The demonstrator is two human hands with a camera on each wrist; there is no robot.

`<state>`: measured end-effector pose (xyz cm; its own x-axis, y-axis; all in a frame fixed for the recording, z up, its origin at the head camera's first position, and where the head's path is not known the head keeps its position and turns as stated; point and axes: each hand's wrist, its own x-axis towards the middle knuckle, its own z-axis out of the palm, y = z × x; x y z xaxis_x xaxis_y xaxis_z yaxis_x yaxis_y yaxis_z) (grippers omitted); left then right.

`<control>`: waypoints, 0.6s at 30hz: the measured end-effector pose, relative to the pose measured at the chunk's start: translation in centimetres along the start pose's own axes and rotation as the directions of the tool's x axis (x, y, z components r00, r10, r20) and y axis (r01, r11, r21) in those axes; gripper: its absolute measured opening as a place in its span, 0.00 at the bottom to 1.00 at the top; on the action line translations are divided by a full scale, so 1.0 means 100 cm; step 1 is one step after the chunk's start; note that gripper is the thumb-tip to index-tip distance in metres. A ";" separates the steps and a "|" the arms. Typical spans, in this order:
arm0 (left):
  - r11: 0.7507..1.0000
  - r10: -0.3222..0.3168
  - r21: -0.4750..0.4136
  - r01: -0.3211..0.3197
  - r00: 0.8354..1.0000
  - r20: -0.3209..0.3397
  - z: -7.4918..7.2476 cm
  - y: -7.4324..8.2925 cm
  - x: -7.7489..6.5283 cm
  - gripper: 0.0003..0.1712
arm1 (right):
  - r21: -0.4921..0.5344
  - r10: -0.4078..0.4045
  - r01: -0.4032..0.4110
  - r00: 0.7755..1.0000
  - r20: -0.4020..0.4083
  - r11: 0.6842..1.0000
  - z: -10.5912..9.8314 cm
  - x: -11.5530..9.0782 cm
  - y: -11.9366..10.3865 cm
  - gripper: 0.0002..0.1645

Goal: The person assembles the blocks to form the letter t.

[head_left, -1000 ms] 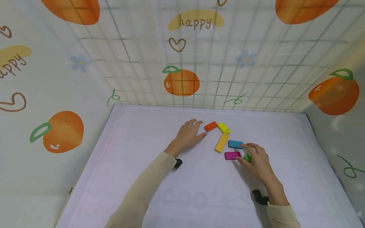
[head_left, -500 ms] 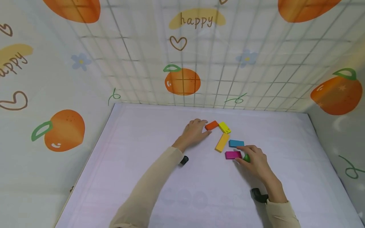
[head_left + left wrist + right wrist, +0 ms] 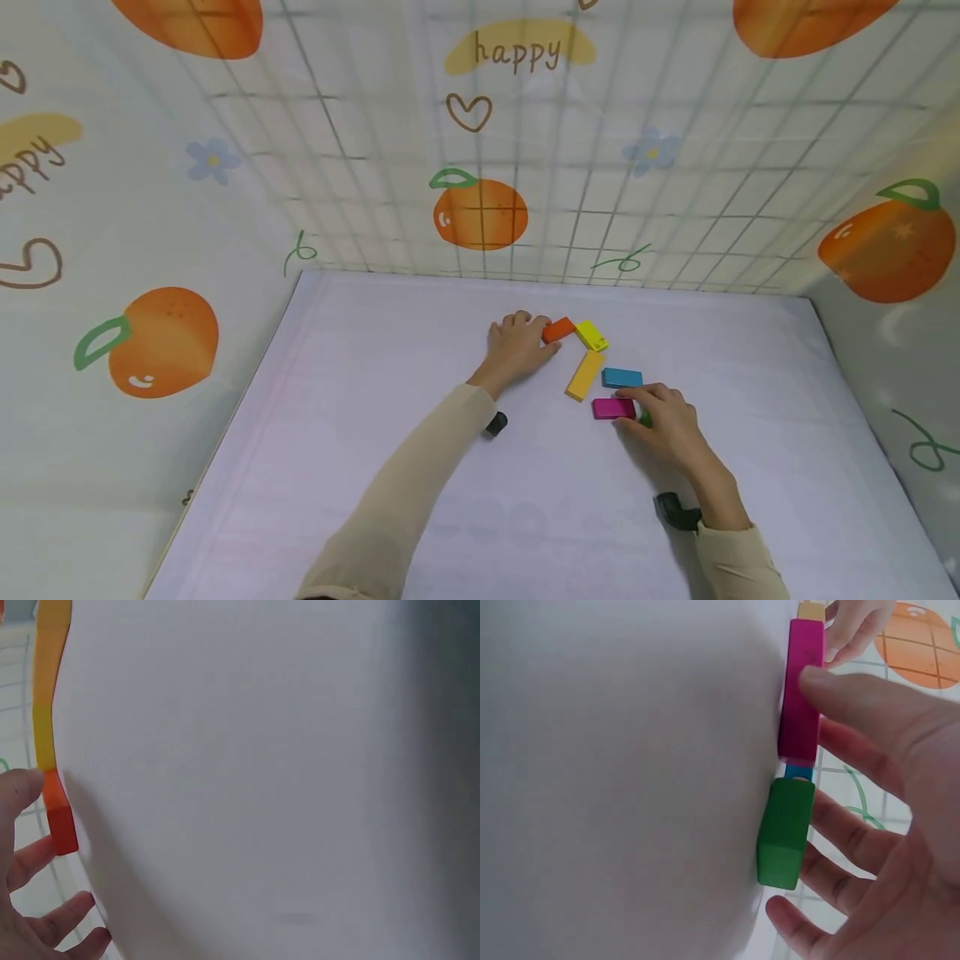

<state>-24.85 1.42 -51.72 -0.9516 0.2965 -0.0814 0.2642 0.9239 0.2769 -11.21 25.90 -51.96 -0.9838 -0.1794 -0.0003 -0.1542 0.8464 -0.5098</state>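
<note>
Several small coloured toy blocks lie on the white tabletop. My left hand (image 3: pixel 514 348) holds the outer end of the orange block (image 3: pixel 559 329) between thumb and forefinger; its other fingers are spread in the left wrist view. The yellow block (image 3: pixel 592 336) meets the orange one at a corner, and the long amber block (image 3: pixel 585 375) runs from it towards me. With my right hand (image 3: pixel 673 429), I hold the magenta block (image 3: pixel 799 724), thumb on its near side, forefinger beyond. The blue block (image 3: pixel 621 378) lies just behind. A green block (image 3: pixel 784 840) is partly hidden under the right hand in the head view.
A white tabletop (image 3: pixel 360 350) spreads around the blocks. Behind it and at both sides rise fabric walls printed with oranges, hearts and a grid. Black wrist devices (image 3: pixel 677 511) sit below both hands.
My left hand has moved right, to the orange block. My right hand has shifted slightly left, its fingers going from beside the blue and green blocks to the magenta block.
</note>
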 end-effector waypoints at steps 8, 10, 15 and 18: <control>0.999 -0.038 0.007 0.038 0.999 -0.035 0.004 0.004 0.000 0.30 | -0.027 0.002 -0.002 1.000 0.007 1.000 0.000 0.000 -0.002 0.28; 0.999 -0.049 0.007 0.049 0.998 -0.044 0.007 0.004 0.002 0.28 | -0.031 0.003 -0.002 1.000 0.007 1.000 0.000 0.000 -0.003 0.28; 0.998 -0.062 0.005 0.063 0.996 -0.063 0.012 0.003 0.005 0.26 | -0.049 0.006 -0.006 1.000 0.012 0.999 0.001 0.001 -0.003 0.28; 0.998 -0.064 0.012 0.064 0.996 -0.065 0.011 0.004 0.005 0.25 | -0.060 0.017 -0.016 1.000 0.015 0.998 0.003 0.002 -0.003 0.28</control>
<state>-25.03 2.23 -52.69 -0.9746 0.2209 -0.0369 0.2041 0.9439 0.2594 -11.36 25.52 -52.06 -0.9848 -0.1725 -0.0216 -0.1437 0.8775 -0.4574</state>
